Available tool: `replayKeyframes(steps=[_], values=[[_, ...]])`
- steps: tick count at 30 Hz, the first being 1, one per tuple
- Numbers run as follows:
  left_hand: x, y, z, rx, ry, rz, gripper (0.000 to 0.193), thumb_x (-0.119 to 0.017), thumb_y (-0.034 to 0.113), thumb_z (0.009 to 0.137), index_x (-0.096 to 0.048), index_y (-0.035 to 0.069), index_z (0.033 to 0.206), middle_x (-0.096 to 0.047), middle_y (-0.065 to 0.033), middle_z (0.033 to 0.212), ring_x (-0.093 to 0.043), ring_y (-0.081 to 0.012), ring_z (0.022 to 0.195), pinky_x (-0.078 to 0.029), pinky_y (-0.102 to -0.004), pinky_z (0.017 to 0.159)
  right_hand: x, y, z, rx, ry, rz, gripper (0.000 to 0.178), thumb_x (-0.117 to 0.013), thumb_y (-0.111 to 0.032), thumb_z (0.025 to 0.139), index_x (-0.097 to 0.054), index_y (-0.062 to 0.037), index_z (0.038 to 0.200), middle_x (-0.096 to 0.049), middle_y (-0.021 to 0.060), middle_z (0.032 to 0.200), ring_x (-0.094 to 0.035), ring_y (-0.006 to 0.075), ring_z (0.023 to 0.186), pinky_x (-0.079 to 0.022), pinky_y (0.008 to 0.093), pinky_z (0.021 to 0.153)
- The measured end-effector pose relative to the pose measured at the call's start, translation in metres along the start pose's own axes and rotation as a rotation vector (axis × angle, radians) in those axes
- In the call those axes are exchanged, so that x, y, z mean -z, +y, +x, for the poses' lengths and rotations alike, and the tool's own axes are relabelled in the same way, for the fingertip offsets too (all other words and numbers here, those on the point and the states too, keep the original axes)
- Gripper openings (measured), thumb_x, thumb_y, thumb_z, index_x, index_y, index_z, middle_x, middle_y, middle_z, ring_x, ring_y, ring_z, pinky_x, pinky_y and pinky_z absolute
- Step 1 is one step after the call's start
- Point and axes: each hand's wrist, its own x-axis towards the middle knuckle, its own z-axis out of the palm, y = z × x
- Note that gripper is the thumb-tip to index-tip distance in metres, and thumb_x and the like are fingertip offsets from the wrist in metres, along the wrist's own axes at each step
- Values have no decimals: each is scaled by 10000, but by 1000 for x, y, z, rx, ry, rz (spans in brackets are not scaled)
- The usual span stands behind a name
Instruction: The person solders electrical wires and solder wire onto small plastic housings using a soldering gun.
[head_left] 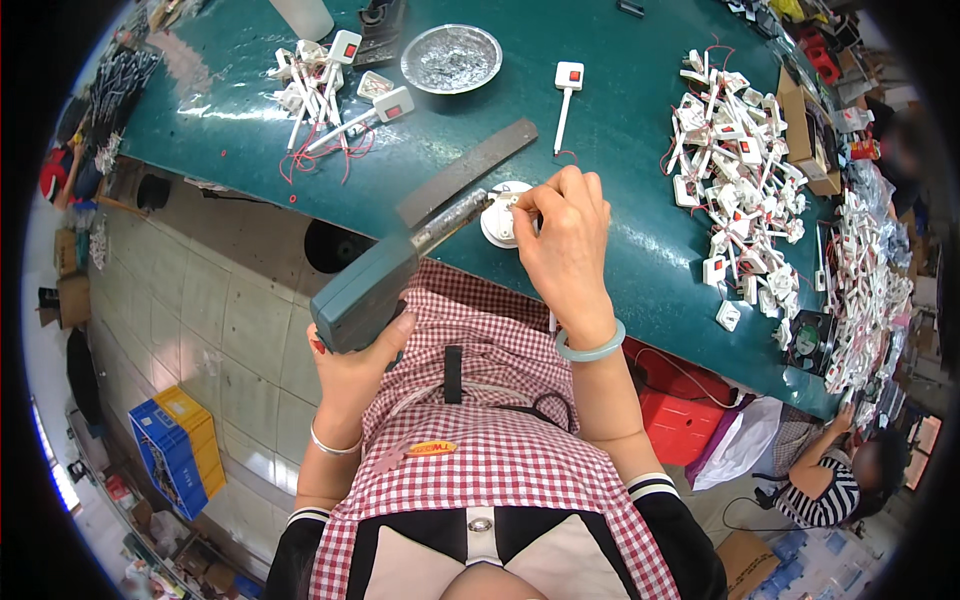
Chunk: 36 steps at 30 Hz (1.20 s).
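My left hand (365, 355) is wrapped round a dark green gun-shaped tool (368, 292) with a worn metal barrel; whether it solders or drives screws I cannot tell. Its tip reaches the edge of a round white plastic piece (497, 225) lying near the table's front edge. Bent over that piece, my right hand (568, 235) pinches it or a small part on it; the fingertips partly hide this. Behind the barrel lies a flat dark metal bar (468, 172). Farther back rests a white stemmed switch piece (569, 76) with a red rocker and a red wire.
A metal bowl (452, 88) of small shiny bits stands at the back. Stemmed switch pieces with red wires lie left of it; a big heap (735, 170) covers the table's right side beside a cardboard box (805, 135). Another person (835, 480) works at the far right.
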Motion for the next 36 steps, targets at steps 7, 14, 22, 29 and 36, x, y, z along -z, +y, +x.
replayKeyframes(steps=[7,14,22,29,36], values=[[-1,8,-1,-7,-46,73,267,-800,22,784,-703,-14,1030,-715,-33,923,-627,-89,783,-508,-251,719,-1,1,0,-2,-6,16,37,-704,-25,732,-670,-31,746,-522,67,868,-499,258,883,-370,401,751],[-7,19,2,-13,-77,190,201,-800,34,788,-707,-8,961,-705,-11,868,-606,-72,760,-483,-240,689,-3,3,1,23,64,14,68,-734,-19,706,-672,-36,725,-536,54,827,-520,255,846,-388,394,700],[-5,24,3,-117,-112,348,170,-798,55,786,-697,-12,906,-687,-14,774,-584,-73,667,-471,-248,614,-3,1,1,27,51,-11,63,-735,-29,709,-677,-35,731,-535,51,829,-520,249,845,-386,394,707],[-8,30,3,-100,-77,307,159,-789,45,786,-696,-11,901,-687,-12,775,-583,-80,658,-476,-251,619,-1,1,3,20,38,-22,63,-735,-30,711,-674,-33,728,-536,51,830,-520,249,844,-383,391,708],[-9,31,24,-95,49,171,267,-794,51,776,-712,-13,1022,-681,-6,767,-586,-67,614,-460,-229,566,0,1,3,26,26,-5,58,-727,-25,714,-672,-29,730,-539,60,847,-516,258,861,-386,400,720]])
